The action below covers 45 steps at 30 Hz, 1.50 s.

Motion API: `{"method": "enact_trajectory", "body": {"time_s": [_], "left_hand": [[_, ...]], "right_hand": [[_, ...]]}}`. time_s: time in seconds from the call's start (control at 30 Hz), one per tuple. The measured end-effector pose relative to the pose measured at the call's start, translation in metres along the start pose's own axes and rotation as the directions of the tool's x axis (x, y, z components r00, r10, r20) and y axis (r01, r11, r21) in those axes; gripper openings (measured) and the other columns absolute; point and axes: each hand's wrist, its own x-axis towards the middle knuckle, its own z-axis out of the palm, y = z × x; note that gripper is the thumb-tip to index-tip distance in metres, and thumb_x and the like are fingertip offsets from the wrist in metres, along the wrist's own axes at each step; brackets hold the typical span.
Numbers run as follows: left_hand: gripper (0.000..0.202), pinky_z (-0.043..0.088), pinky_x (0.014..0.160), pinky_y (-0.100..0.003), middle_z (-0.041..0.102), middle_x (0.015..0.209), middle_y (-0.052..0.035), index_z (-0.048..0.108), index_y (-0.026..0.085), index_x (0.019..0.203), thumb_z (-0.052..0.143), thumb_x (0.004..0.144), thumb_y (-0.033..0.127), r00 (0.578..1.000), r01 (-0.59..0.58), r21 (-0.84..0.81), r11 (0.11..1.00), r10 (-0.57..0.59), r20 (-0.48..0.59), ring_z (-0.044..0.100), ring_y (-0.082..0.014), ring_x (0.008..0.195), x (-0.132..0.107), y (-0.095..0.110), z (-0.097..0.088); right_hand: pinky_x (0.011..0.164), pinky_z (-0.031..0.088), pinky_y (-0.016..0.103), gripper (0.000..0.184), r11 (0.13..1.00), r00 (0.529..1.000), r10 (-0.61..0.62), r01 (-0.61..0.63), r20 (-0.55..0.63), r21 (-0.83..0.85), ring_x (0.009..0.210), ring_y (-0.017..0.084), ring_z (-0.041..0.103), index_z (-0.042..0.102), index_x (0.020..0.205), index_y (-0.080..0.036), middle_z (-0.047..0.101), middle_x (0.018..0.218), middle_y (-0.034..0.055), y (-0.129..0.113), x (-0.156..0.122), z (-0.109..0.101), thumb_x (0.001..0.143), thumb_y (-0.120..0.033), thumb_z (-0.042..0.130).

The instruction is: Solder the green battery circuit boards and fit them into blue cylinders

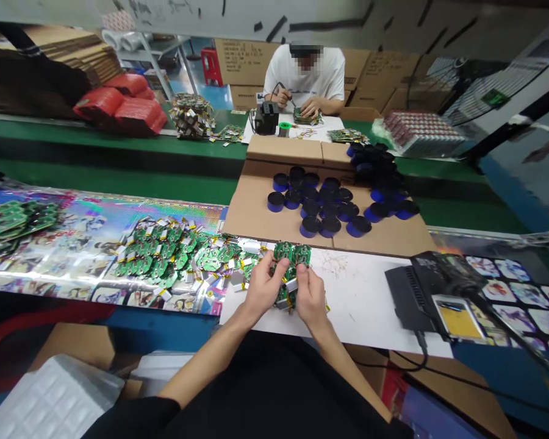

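Left hand (261, 291) and right hand (310, 299) up at the bench edge, fingers closed in narrow on a small clump of round green circuit boards (284, 251) with small silver pouch batteries (291, 285) attached, clump held just over a white paper sheet (361, 299), exact finger contact partly hidden by the hands. Boards look light, stiff but thin, small parts and leads likely fragile, pouches maybe slick and easy to dent, so best taken by the board edges, not the leads or pouches. Heap of boards (165, 256) just left on a holographic printed sheet (73, 225). Blue-and-black round reels (329, 210) stand on cardboard (265, 207) ahead, black device (432, 286) to the right, a person (304, 76) across the line handles more boards
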Motion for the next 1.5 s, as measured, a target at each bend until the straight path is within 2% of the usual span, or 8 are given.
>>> {"method": "enact_trajectory", "body": {"time_s": [0.13, 0.33, 0.6, 0.77, 0.87, 1.0, 1.27, 1.5], "left_hand": [[0.057, 0.034, 0.061, -0.03, 0.046, 0.062, 0.0023, 0.059, 0.02, 0.071, 0.063, 0.092, 0.073, 0.996, -0.003, 0.021, 1.0, 0.005, -0.085, 0.04, -0.0139, 0.06, 0.006, 0.001, 0.005], [0.061, 0.035, 0.049, -0.029, 0.046, 0.053, 0.004, 0.05, 0.023, 0.07, 0.063, 0.087, 0.08, 0.975, 0.193, -0.304, 0.933, -0.218, -0.05, 0.041, -0.013, 0.047, 0.019, 0.0, 0.007], [0.051, 0.038, 0.048, -0.027, 0.052, 0.059, 0.0031, 0.056, 0.022, 0.075, 0.07, 0.088, 0.07, 0.972, 0.198, -0.283, 0.938, -0.225, -0.065, 0.046, -0.0126, 0.049, 0.009, 0.003, -0.048], [0.056, 0.029, 0.047, -0.029, 0.042, 0.052, 0.0035, 0.059, 0.021, 0.064, 0.067, 0.087, 0.072, 0.962, 0.106, 0.007, 0.994, -0.101, -0.254, 0.036, -0.0119, 0.046, 0.013, 0.007, -0.089], [0.056, 0.033, 0.055, -0.029, 0.04, 0.053, 0.0033, 0.049, 0.021, 0.054, 0.072, 0.086, 0.062, 0.954, 0.019, 0.204, 0.979, 0.043, -0.295, 0.037, -0.0121, 0.053, 0.021, 0.013, -0.11], [0.053, 0.032, 0.062, -0.029, 0.038, 0.055, 0.0039, 0.044, 0.02, 0.052, 0.072, 0.085, 0.052, 0.947, -0.033, 0.351, 0.936, 0.141, -0.289, 0.036, -0.0123, 0.058, 0.034, 0.018, -0.128], [0.049, 0.027, 0.061, -0.029, 0.034, 0.052, 0.0052, 0.044, 0.021, 0.051, 0.07, 0.079, 0.053, 0.921, 0.002, 0.452, 0.892, 0.175, -0.349, 0.032, -0.0118, 0.057, 0.063, 0.004, -0.142], [0.048, 0.031, 0.064, -0.028, 0.04, 0.055, 0.0049, 0.047, 0.02, 0.055, 0.067, 0.083, 0.053, 0.899, -0.048, 0.493, 0.869, 0.253, -0.358, 0.037, -0.012, 0.059, 0.073, -0.005, -0.134]], "right_hand": [[0.057, 0.04, 0.031, 0.067, 0.977, 0.995, 0.086, -0.073, -0.056, 0.201, 0.059, 0.016, 0.047, 0.049, 0.063, -0.023, 0.053, 0.059, 0.001, 0.0, 0.008, 0.017, 0.095, -0.082, 0.044], [0.041, 0.03, 0.029, 0.073, 0.845, 0.938, 0.289, -0.344, 0.192, 0.41, 0.042, 0.013, 0.036, 0.043, 0.055, -0.025, 0.04, 0.045, -0.0022, -0.005, 0.02, 0.012, 0.093, -0.087, 0.041], [0.063, 0.048, 0.03, 0.054, 0.989, 0.981, 0.054, -0.077, 0.187, 0.123, 0.068, 0.017, 0.053, 0.055, 0.078, -0.023, 0.056, 0.073, 0.0004, 0.016, 0.039, -0.029, 0.094, -0.075, 0.057], [0.061, 0.05, 0.029, 0.036, 0.798, 0.911, 0.153, -0.342, 0.382, 0.496, 0.066, 0.016, 0.056, 0.056, 0.092, -0.025, 0.059, 0.078, -0.0009, -0.008, 0.043, 0.006, 0.093, -0.061, 0.063], [0.046, 0.034, 0.024, 0.04, 0.688, 0.852, 0.182, -0.467, 0.491, 0.556, 0.051, 0.011, 0.04, 0.052, 0.082, -0.025, 0.045, 0.065, -0.0055, -0.028, 0.051, 0.039, 0.087, -0.062, 0.064], [0.041, 0.015, 0.021, 0.054, 0.719, 0.844, 0.18, -0.463, 0.505, 0.518, 0.046, 0.007, 0.023, 0.04, 0.068, -0.025, 0.031, 0.058, -0.0093, -0.043, 0.063, 0.077, 0.078, -0.068, 0.072], [0.045, 0.018, 0.023, 0.048, 0.798, 0.895, 0.126, -0.348, 0.429, 0.492, 0.049, 0.007, 0.023, 0.033, 0.06, -0.025, 0.029, 0.058, -0.0086, -0.042, 0.08, 0.11, 0.073, -0.045, 0.074], [0.049, 0.026, 0.024, 0.041, 0.847, 0.913, 0.04, -0.246, 0.406, 0.471, 0.056, 0.01, 0.033, 0.044, 0.061, -0.023, 0.039, 0.062, -0.0055, -0.041, 0.086, 0.124, 0.08, -0.049, 0.07]]}}
